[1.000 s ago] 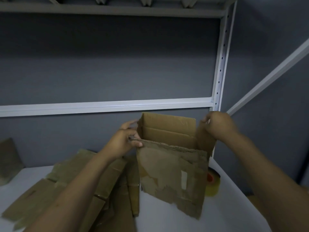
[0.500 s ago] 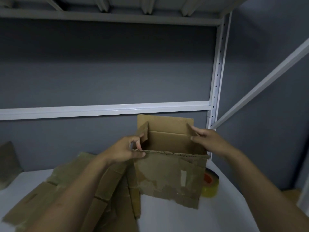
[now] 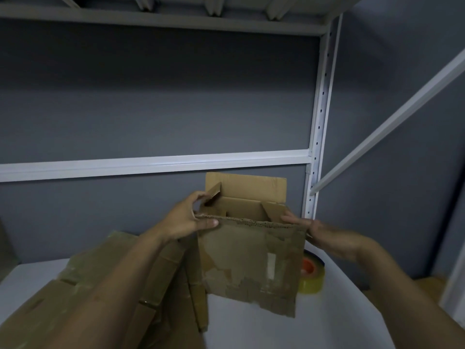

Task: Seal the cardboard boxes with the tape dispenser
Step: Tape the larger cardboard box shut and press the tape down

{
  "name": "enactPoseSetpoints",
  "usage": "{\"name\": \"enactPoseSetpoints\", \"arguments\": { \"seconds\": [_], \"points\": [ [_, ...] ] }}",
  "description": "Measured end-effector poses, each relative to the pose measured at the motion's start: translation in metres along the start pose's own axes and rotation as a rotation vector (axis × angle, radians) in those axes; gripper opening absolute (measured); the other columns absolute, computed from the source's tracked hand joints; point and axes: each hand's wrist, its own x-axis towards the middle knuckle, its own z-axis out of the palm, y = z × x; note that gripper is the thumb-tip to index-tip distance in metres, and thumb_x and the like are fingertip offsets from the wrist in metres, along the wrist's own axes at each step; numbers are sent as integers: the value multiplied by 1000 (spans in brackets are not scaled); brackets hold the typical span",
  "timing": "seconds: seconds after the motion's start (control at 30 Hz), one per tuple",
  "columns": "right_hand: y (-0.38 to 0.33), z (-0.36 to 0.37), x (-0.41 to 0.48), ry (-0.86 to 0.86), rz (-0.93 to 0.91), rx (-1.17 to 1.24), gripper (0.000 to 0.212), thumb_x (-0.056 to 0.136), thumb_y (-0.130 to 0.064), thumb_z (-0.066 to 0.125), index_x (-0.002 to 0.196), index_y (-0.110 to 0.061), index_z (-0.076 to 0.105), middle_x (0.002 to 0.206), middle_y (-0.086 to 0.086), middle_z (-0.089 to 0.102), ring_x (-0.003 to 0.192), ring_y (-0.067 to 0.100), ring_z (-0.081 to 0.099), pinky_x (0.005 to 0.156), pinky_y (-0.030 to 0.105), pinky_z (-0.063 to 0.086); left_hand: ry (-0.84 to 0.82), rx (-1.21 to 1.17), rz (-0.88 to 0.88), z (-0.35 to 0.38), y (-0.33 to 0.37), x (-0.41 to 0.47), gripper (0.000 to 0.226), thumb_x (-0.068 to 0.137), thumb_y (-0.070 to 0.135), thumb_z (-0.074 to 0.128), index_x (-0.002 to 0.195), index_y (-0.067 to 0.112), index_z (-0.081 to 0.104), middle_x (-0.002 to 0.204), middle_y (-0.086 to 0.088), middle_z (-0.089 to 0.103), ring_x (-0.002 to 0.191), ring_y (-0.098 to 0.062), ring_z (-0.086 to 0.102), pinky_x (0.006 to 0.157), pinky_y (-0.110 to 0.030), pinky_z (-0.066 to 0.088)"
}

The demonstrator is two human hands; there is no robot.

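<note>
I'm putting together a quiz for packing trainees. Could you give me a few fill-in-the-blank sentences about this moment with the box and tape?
1. The left hand pinches the cardboard box at its near ____ corner.
2. The box's top is ____, with no tape across it.
3. The tape roll lies on the white table to the ____ of the box.
4. The tape roll's core is ____.

Missing words: left; open; right; orange.

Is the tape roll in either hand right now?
No, the tape roll lies on the white surface behind the box, while the left hand and right hand are both on the box.
</note>
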Motion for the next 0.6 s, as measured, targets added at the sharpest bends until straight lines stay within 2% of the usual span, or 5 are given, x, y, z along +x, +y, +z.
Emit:
{"name": "enactPoseSetpoints", "arguments": {
  "seconds": [0.1,0.27,0.33,0.4,0.6],
  "points": [
    [3,-4,8,-53,17,-241,88,58,-85,59,136,-64,24,157,-25,4,143,7,10,118,36,22,-147,52,-49,-8,-5,7,85,62,69,74,135,41,41,137,9,46,121,-14,48,96,-28,39],
    [5,10,16,306,-52,-292,49,68,-66,63,115,-58,52,145,-19,38,131,7,38,96,18,35,-416,109,-78,-25,5,18,87,55,74,72,132,49,41,140,18,40,128,-7,37,100,-24,28],
    [9,19,16,372,-82,-256,46,71,-57,65,115,-52,55,140,-21,40,126,4,40,93,13,36,-400,124,-59,-30,-3,21,81,61,65,74,133,54,39,148,18,33,135,-9,30,108,-30,27],
    [13,25,16,419,-113,-245,42,77,-46,68,116,-50,54,136,-26,40,125,1,39,92,10,35,-343,107,-36,-31,-17,21,89,58,69,75,134,62,31,155,19,23,144,-11,19,116,-36,22],
    [19,30,18,497,-144,-149,34,86,-26,68,112,-45,58,134,-23,42,121,-1,41,83,1,39,-393,-29,-6,-20,-24,20,99,46,76,78,128,65,23,155,20,18,143,-7,16,118,-33,21]
  ]
}}
